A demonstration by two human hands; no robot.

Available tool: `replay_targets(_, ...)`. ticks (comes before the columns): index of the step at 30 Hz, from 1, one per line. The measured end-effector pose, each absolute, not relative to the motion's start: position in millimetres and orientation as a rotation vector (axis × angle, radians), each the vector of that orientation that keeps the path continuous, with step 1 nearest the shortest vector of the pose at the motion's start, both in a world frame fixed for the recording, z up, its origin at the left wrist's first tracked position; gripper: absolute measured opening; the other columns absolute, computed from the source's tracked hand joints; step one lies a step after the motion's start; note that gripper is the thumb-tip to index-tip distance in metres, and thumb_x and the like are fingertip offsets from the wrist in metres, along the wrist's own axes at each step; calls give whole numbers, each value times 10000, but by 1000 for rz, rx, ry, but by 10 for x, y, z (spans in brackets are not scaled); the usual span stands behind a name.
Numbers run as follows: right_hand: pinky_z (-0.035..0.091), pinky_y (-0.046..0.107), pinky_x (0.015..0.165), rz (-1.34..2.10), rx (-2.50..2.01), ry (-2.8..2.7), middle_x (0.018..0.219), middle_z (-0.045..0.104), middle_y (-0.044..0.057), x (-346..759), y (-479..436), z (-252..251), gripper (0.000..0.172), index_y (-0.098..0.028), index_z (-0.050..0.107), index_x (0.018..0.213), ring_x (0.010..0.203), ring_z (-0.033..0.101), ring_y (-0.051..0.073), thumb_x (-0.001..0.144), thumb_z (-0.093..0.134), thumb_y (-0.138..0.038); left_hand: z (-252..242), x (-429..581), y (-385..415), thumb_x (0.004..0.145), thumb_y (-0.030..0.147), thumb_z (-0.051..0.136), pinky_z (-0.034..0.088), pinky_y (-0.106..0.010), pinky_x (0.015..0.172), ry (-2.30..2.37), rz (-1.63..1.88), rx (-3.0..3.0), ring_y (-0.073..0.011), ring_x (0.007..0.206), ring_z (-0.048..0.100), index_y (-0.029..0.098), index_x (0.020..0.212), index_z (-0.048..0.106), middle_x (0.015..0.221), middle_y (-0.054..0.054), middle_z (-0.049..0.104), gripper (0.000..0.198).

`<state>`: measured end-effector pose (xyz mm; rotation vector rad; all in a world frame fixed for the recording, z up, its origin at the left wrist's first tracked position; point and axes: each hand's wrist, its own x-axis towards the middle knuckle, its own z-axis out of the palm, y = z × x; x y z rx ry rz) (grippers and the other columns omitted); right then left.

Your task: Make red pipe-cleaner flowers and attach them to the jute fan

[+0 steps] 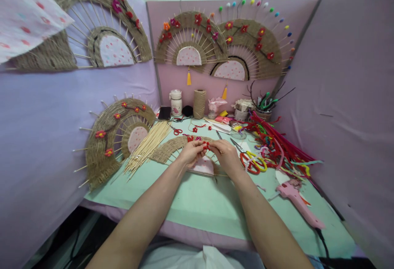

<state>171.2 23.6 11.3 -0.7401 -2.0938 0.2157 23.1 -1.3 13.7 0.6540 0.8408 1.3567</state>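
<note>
Between my two hands, above the middle of the table, is a small red pipe-cleaner flower [206, 145]. My left hand [193, 153] pinches it from the left, and the fingertips of my right hand [224, 152] close on its right side. Beneath both hands lies a twine-wrapped fan [169, 148] with thin stick ribs and a spotted half-round centre [203, 166], partly covered by my hands. Red flowers [190, 138] sit on its upper band. Two loose red flowers [195, 129] rest on the table behind it.
Thin bamboo sticks [147, 145] lie left of the fan. Scissors [254, 162], a heap of coloured pipe cleaners [277, 145] and a corded pink glue gun [300, 203] are at the right. A twine spool [199, 104] and white bottle [176, 103] stand behind. Another fan [107, 154] leans left.
</note>
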Motion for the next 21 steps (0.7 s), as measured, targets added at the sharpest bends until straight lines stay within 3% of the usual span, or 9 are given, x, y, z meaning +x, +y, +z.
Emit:
replay_targets(10,443,326,749,299,-782,-2045,850,670,71,1682,172,165,177,-198,661,846,801,587,193,840,495,-260,136,221,-12,585,123,766,407,-135,508,820,1355,677,-23,505,511,81,707,593,628,-4,590,216)
replay_targets(17,415,258,573,738,-955,-1787,694,639,34,1636,176,146,168,-164,632,733,600,524,143,755,532,-298,137,233,-23,528,217,799,413,-170,557,839,1372,788,-37,535,514,94,719,609,636,4,591,296)
replay_targets(21,404,259,579,721,-973,-1721,683,611,28,1617,160,170,149,-163,619,686,611,506,144,722,543,-286,127,262,-16,532,256,785,388,-183,549,898,1420,884,-50,538,500,102,704,603,604,10,581,293)
